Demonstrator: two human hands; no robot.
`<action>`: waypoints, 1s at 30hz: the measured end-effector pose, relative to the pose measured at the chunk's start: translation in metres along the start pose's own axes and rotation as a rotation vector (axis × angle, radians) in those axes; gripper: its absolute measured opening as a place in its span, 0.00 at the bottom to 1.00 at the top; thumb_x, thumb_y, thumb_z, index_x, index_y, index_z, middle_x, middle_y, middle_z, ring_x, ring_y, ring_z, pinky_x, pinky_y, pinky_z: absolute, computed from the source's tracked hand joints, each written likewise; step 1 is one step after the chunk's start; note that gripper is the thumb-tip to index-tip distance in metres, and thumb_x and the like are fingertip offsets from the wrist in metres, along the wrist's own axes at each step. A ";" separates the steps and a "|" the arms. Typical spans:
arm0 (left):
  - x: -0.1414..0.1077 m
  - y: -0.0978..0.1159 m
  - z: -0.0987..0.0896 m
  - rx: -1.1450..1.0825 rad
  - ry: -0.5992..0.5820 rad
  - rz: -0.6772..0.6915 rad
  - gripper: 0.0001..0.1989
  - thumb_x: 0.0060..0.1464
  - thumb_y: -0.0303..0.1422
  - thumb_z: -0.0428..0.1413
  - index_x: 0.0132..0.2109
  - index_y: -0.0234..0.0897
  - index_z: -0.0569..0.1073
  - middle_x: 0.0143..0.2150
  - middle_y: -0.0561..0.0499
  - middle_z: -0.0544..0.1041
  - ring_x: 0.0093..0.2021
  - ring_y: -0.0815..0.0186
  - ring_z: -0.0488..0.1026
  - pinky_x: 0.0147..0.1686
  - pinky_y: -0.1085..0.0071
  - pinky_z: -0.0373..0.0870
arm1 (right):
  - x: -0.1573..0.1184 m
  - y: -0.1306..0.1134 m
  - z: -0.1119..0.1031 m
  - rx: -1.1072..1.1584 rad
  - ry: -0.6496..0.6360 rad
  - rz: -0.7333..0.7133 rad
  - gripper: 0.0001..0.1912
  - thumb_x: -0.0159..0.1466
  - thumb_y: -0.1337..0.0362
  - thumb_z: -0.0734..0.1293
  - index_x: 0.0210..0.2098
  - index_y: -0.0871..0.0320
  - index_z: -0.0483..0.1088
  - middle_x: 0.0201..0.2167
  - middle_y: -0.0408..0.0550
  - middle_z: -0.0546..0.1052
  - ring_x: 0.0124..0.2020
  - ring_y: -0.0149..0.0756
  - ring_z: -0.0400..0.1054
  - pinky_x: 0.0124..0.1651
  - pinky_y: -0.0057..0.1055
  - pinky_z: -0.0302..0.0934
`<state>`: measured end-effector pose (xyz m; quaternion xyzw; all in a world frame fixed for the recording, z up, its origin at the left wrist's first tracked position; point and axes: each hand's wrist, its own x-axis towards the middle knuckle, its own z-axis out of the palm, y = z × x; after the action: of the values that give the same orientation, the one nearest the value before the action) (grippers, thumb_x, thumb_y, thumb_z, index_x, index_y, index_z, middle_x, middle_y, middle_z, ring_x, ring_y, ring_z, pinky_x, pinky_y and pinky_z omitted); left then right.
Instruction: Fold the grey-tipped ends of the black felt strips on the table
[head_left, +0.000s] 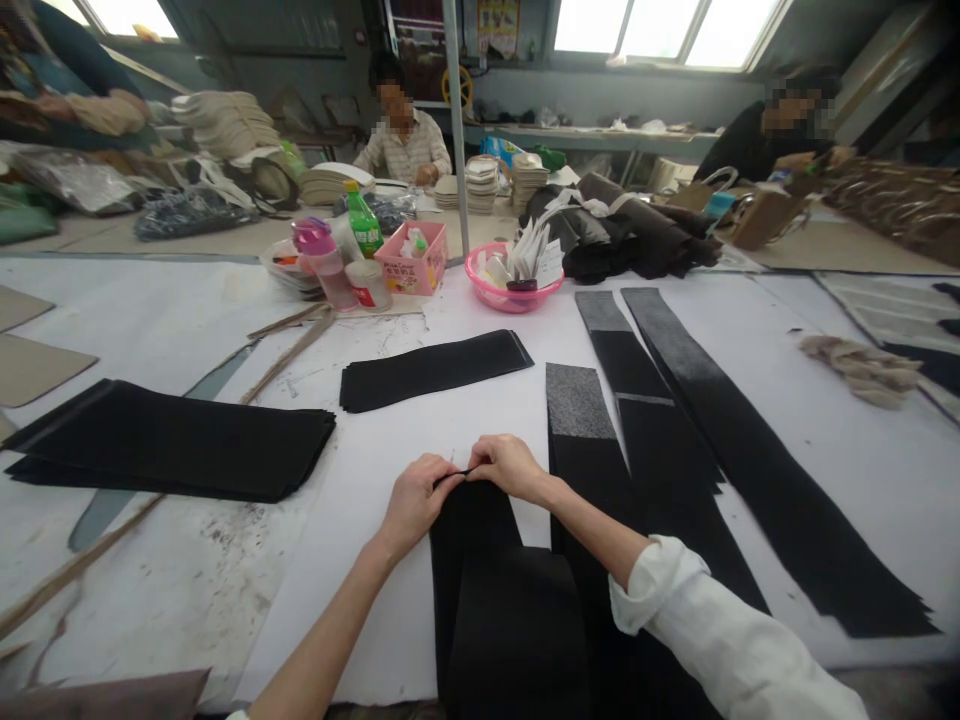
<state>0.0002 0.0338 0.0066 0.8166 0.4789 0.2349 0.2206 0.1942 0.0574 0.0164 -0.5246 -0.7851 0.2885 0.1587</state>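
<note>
Both hands pinch the far edge of a black fabric strip (pixel 472 515) near the middle of the table. My left hand (pixel 422 497) grips its left corner with thumb and fingers, while my right hand (pixel 508 465) holds the same edge just beside it. The strip runs back toward me, and a folded-over black piece (pixel 521 620) lies across its near part. Right of my hands rests a black strip with a grey speckled end (pixel 579 402). Beyond them sits a short stack of black pieces (pixel 435 370).
A larger black stack (pixel 180 440) lies at left. Long black strips (pixel 765 470) fan out at right. Behind are a pink basin (pixel 514 295), a pink box (pixel 412 262), a green bottle (pixel 364 225) and a metal pole (pixel 456 130). Several people sit or stand across the table.
</note>
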 end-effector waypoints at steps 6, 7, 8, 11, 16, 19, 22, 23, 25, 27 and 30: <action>-0.002 0.009 -0.019 -0.115 -0.064 0.011 0.12 0.61 0.36 0.49 0.36 0.38 0.75 0.34 0.51 0.75 0.35 0.66 0.71 0.38 0.70 0.66 | -0.011 -0.003 -0.023 0.155 -0.020 0.003 0.10 0.56 0.59 0.74 0.24 0.58 0.75 0.18 0.37 0.69 0.22 0.27 0.61 0.25 0.23 0.49; -0.003 0.010 -0.022 -0.122 -0.067 0.009 0.12 0.61 0.36 0.49 0.36 0.38 0.75 0.34 0.50 0.75 0.35 0.66 0.71 0.37 0.71 0.66 | -0.013 -0.003 -0.028 0.198 -0.043 -0.004 0.09 0.56 0.61 0.74 0.24 0.59 0.75 0.17 0.36 0.69 0.21 0.26 0.60 0.24 0.23 0.48; -0.005 0.011 -0.025 -0.128 -0.068 0.006 0.12 0.61 0.36 0.48 0.36 0.38 0.75 0.33 0.50 0.75 0.35 0.66 0.70 0.37 0.71 0.66 | -0.014 -0.003 -0.032 0.237 -0.065 -0.014 0.07 0.56 0.63 0.73 0.25 0.59 0.76 0.17 0.36 0.68 0.21 0.26 0.60 0.24 0.23 0.49; -0.009 0.012 -0.031 -0.150 -0.066 -0.010 0.13 0.61 0.37 0.48 0.35 0.38 0.75 0.33 0.51 0.75 0.34 0.66 0.70 0.36 0.71 0.65 | -0.021 -0.003 -0.041 0.332 -0.105 0.007 0.04 0.56 0.67 0.72 0.26 0.60 0.76 0.16 0.37 0.68 0.20 0.26 0.61 0.23 0.22 0.51; -0.016 0.015 -0.036 -0.218 -0.052 -0.115 0.15 0.60 0.40 0.50 0.31 0.37 0.73 0.29 0.53 0.74 0.30 0.68 0.68 0.33 0.73 0.62 | -0.035 -0.005 -0.044 0.416 -0.059 0.121 0.13 0.55 0.59 0.73 0.22 0.61 0.71 0.14 0.39 0.69 0.17 0.29 0.67 0.22 0.21 0.56; -0.020 0.018 -0.039 -0.236 -0.015 -0.183 0.16 0.59 0.42 0.52 0.29 0.37 0.73 0.26 0.55 0.72 0.28 0.68 0.66 0.31 0.73 0.60 | -0.044 -0.004 -0.048 0.381 -0.039 0.039 0.13 0.57 0.59 0.72 0.22 0.61 0.71 0.17 0.40 0.72 0.20 0.30 0.69 0.24 0.22 0.57; -0.023 0.025 -0.044 -0.231 0.005 -0.193 0.16 0.58 0.42 0.53 0.28 0.37 0.72 0.25 0.55 0.72 0.28 0.68 0.66 0.30 0.74 0.60 | -0.052 -0.003 -0.060 0.284 -0.063 -0.087 0.05 0.59 0.66 0.71 0.27 0.59 0.76 0.23 0.41 0.76 0.27 0.31 0.70 0.30 0.22 0.59; -0.023 0.028 -0.045 -0.230 0.007 -0.181 0.16 0.58 0.42 0.52 0.27 0.37 0.72 0.25 0.55 0.72 0.28 0.68 0.66 0.30 0.74 0.60 | -0.054 -0.004 -0.065 0.251 -0.069 -0.109 0.03 0.60 0.67 0.70 0.29 0.57 0.77 0.26 0.41 0.78 0.29 0.32 0.71 0.33 0.23 0.60; -0.020 0.035 -0.047 -0.230 0.009 -0.136 0.16 0.59 0.41 0.52 0.27 0.36 0.72 0.24 0.54 0.71 0.27 0.68 0.66 0.30 0.74 0.60 | -0.056 -0.009 -0.074 0.210 -0.078 -0.138 0.05 0.59 0.65 0.72 0.36 0.54 0.78 0.33 0.41 0.79 0.34 0.33 0.72 0.39 0.24 0.61; -0.016 0.044 -0.048 -0.231 0.012 -0.076 0.16 0.59 0.41 0.52 0.27 0.36 0.71 0.24 0.54 0.71 0.27 0.69 0.66 0.29 0.75 0.60 | -0.054 -0.018 -0.080 0.203 -0.121 -0.173 0.11 0.59 0.62 0.72 0.42 0.52 0.77 0.37 0.41 0.79 0.36 0.34 0.71 0.41 0.23 0.60; -0.008 0.055 -0.051 -0.236 0.024 -0.007 0.16 0.59 0.41 0.52 0.27 0.37 0.71 0.25 0.54 0.71 0.27 0.69 0.67 0.30 0.75 0.60 | -0.051 -0.035 -0.082 0.157 -0.183 -0.226 0.08 0.65 0.60 0.67 0.40 0.54 0.77 0.28 0.40 0.77 0.28 0.30 0.67 0.34 0.21 0.58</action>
<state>0.0034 0.0089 0.0779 0.7803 0.4535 0.2986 0.3104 0.2340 0.0238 0.1050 -0.3903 -0.8254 0.3759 0.1585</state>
